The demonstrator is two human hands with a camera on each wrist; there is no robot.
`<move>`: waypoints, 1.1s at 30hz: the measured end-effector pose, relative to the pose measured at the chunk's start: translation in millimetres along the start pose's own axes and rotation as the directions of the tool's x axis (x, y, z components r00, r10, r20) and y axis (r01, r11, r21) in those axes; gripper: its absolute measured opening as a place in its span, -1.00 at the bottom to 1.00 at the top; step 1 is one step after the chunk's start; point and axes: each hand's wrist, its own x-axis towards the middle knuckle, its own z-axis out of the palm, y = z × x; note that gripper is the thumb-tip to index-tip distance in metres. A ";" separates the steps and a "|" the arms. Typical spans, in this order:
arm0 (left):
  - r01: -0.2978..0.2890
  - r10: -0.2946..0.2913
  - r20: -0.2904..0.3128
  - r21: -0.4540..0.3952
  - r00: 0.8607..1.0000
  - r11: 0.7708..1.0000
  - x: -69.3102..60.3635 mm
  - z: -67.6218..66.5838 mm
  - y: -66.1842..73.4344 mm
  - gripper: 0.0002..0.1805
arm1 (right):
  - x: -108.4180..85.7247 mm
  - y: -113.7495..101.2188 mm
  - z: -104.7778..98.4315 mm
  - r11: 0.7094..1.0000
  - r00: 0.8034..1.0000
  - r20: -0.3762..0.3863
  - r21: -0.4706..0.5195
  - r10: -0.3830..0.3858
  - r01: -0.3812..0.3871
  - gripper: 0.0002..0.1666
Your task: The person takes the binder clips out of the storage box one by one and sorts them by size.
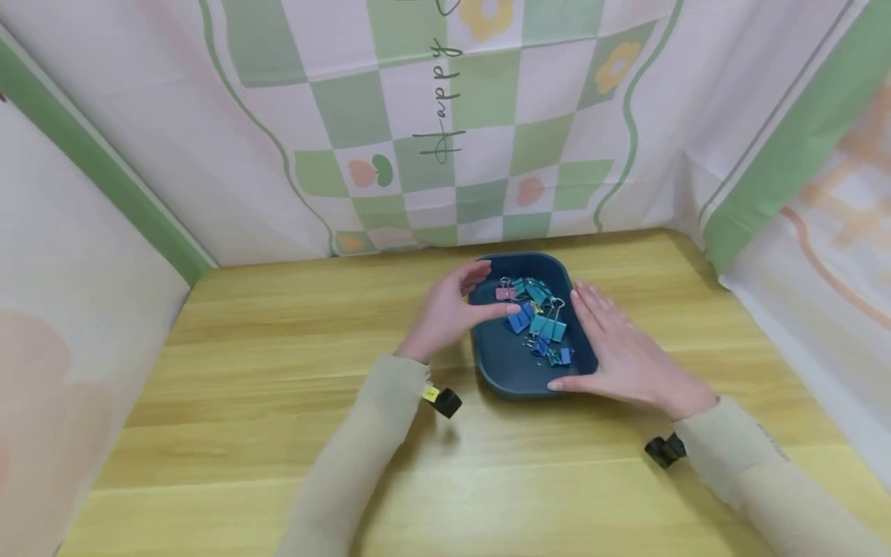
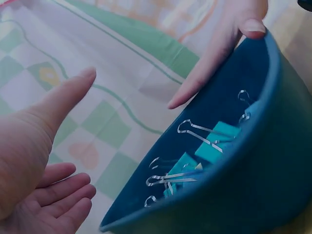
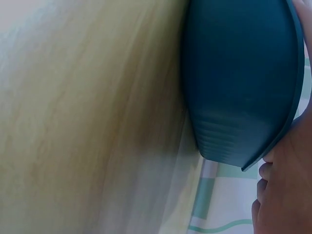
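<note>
A dark blue tray [image 1: 497, 371] stands on the wooden table with several binder clips lying inside. Among them are a large teal binder clip [image 1: 548, 328], a blue binder clip [image 1: 520, 318] and a pink binder clip [image 1: 505, 294]. My left hand [image 1: 445, 309] is by the tray's left side, thumb and fingers spread apart; the left wrist view shows it holding nothing and apart from the rim. Against the right side lies my right hand [image 1: 626, 360], its fingers straight along the rim and its thumb touching the near right corner.
The wooden table [image 1: 278, 402] extends around the tray. Behind it hangs a checked green and white cloth [image 1: 480, 155], with more cloth on both sides. Each wrist carries a small black camera, one being the left camera [image 1: 447, 403].
</note>
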 end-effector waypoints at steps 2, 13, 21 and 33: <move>0.014 -0.014 0.014 -0.039 1.000 0.999 6.0 3.5 0.5 -0.06 | 1.0 -0.8 -0.3 1.000 1.000 0.007 -0.002 0.002 -0.002 0.60; 0.125 -0.124 0.058 -0.020 0.991 0.992 31.9 16.4 1.9 -0.17 | 2.6 -0.4 2.1 1.000 1.000 0.021 0.003 -0.003 0.003 0.59; 0.199 -0.267 0.158 0.349 0.951 0.916 37.1 24.3 13.2 -0.20 | 1.4 -0.3 3.7 1.000 1.000 0.022 0.002 -0.007 0.007 0.59; 0.180 -0.200 -0.004 0.460 0.980 0.870 41.3 47.3 15.5 -0.84 | -1.8 0.4 2.2 1.000 1.000 0.011 0.007 0.012 -0.012 0.59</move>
